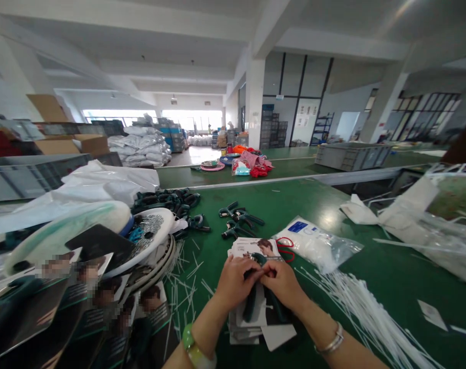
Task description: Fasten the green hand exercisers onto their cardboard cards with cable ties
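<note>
Both my hands meet over a dark green and black spring clamp [250, 306] lying on a printed backing card. My left hand [236, 281] is closed, its thumb and fingers pinched at the clamp's upper part. Opposite it, my right hand [283, 283] is closed too, fingertips touching the left ones. Anything small pinched between the fingertips is hidden. The clamp's two handles point toward me below my hands. Underneath sits a stack of cards [244, 335], and another printed card [244, 246] shows beyond my fingers.
Red-handled scissors [286, 247] lie beside a bag of white ties [313, 243]. Loose cable ties [365, 312] spread at right. Several spring clamps [240, 219] lie ahead. At left are carded clamps [148, 318], a white tray of small metal parts [156, 230] and a clamp pile [164, 202].
</note>
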A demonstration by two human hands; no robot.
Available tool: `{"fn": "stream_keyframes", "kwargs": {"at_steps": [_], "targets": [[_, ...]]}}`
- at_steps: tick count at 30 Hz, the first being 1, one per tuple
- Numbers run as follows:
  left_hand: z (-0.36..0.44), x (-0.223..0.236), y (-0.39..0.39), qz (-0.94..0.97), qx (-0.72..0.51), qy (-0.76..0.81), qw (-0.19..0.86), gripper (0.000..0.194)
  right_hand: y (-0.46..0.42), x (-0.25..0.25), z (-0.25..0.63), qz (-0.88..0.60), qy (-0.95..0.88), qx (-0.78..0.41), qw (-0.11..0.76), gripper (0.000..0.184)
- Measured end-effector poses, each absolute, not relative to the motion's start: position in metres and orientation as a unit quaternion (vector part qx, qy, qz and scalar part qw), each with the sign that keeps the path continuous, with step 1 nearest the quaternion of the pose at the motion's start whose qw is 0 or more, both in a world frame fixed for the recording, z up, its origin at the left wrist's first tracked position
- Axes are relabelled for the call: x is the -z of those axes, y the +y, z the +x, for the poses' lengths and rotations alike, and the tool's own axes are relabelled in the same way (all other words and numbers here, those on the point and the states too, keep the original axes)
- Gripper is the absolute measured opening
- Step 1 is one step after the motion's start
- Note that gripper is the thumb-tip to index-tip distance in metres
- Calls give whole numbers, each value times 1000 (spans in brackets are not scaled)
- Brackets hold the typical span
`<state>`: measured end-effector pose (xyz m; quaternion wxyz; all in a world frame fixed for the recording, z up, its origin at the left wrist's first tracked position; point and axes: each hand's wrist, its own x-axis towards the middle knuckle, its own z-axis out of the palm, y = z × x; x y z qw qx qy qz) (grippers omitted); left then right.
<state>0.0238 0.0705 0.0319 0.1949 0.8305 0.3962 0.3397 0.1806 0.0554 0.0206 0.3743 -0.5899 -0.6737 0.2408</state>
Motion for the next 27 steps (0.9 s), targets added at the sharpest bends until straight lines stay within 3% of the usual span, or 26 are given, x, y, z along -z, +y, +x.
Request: {"fn": "stream_keyframes", "kwargs": {"at_steps": [2, 5, 8, 13, 16, 19, 24, 27], "targets": [[27, -27, 71, 819, -370, 406, 166, 11, 53, -17, 179, -588, -667, -227, 396, 2], [31, -19, 73, 800, -438, 394, 112, 9, 48, -13, 177, -547, -673, -200, 457, 14], [31, -18, 69, 786, -489, 375, 55, 10, 48, -12, 177, -497, -702, -167, 482, 13], [33, -32, 54, 801, -495, 336, -15, 19, 57, -22, 172, -506, -783, -96, 349, 15], [32, -38, 50, 819, -464, 339, 3, 21, 67, -24, 169, -505, -801, -83, 312, 15], [26, -34, 48, 799, -437, 405, 73, 14, 71, -20, 173, -486, -797, -102, 344, 15], [23, -17, 38, 743, -353, 538, 183, 23, 56, -19, 180, -462, -774, -99, 422, 19], [28, -13, 32, 706, -354, 582, 193, 23, 36, -26, 180, -430, -823, -50, 369, 19]]}}
